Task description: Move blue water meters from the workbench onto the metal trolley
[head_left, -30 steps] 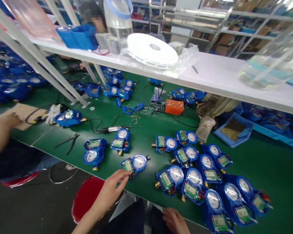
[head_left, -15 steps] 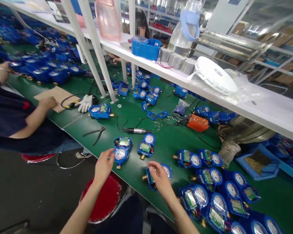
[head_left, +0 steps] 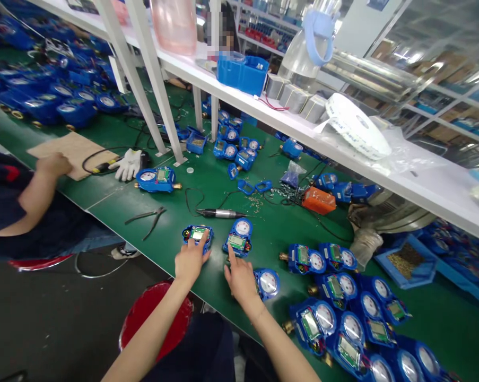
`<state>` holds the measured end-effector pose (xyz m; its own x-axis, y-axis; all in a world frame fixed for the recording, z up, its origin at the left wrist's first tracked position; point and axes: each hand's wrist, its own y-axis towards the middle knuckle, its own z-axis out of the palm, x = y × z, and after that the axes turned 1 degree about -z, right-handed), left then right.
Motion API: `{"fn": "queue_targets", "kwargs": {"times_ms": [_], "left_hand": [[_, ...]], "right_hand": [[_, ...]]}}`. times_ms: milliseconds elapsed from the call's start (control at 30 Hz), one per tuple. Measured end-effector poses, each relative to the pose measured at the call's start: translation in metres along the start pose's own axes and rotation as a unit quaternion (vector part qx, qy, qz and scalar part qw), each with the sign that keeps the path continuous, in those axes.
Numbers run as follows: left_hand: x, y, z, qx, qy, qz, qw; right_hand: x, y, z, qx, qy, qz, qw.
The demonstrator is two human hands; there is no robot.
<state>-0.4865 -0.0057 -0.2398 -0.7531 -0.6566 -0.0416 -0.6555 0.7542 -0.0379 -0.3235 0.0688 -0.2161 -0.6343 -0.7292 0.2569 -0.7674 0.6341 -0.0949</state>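
The left hand (head_left: pixel 190 261) lies flat on a blue meter (head_left: pixel 198 234) close to the near edge of the green table (head_left: pixel 430 297); its fingers (head_left: pixel 202 243) are spread loosely over the meter's lower half, pressing rather than gripping. Just to the right, the right hand (head_left: pixel 241 277) rests with its fingers relaxed and the forefinger (head_left: pixel 232 256) stretched out toward a second meter (head_left: pixel 238 242), its tip at that meter's near end; whether it touches is hard to tell. A third meter (head_left: pixel 267 281) sits against the right side of the right hand. Bare green surface lies between the two hands and beyond the left fingers, as far as the pliers (head_left: pixel 147 218) and the electric screwdriver (head_left: pixel 219 213). Right of the right fingers the room closes: a packed cluster of meters (head_left: pixel 342 313) runs along the near edge. Far to the left, a co-worker's hand (head_left: pixel 54 163) rests on a cardboard sheet (head_left: pixel 74 151).
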Motion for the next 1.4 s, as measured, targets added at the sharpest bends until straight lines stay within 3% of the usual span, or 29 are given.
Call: {"fn": "queue_targets", "kwargs": {"times_ms": [367, 767, 1000, 1233, 1400], "left_hand": [[-0.008, 0.003, -0.002, 0.013, -0.002, -0.006, 1.000], [-0.010, 0.000, 0.000, 0.009, -0.017, -0.002, 1.000], [-0.010, -0.004, 0.001, -0.011, -0.021, 0.002, 1.000], [-0.011, -0.007, 0.001, -0.033, -0.015, 0.005, 0.999], [-0.011, -0.008, -0.004, -0.022, -0.023, -0.005, 1.000]], "right_hand": [[-0.011, 0.018, 0.023, 0.026, -0.078, 0.012, 0.997], [-0.015, 0.017, 0.030, 0.024, -0.172, 0.014, 0.985], [-0.011, 0.016, 0.028, 0.052, -0.190, 0.017, 0.980], [-0.010, 0.015, 0.031, 0.034, -0.204, 0.018, 0.978], [-0.007, 0.015, 0.028, 0.044, -0.204, 0.027, 0.978]]}}
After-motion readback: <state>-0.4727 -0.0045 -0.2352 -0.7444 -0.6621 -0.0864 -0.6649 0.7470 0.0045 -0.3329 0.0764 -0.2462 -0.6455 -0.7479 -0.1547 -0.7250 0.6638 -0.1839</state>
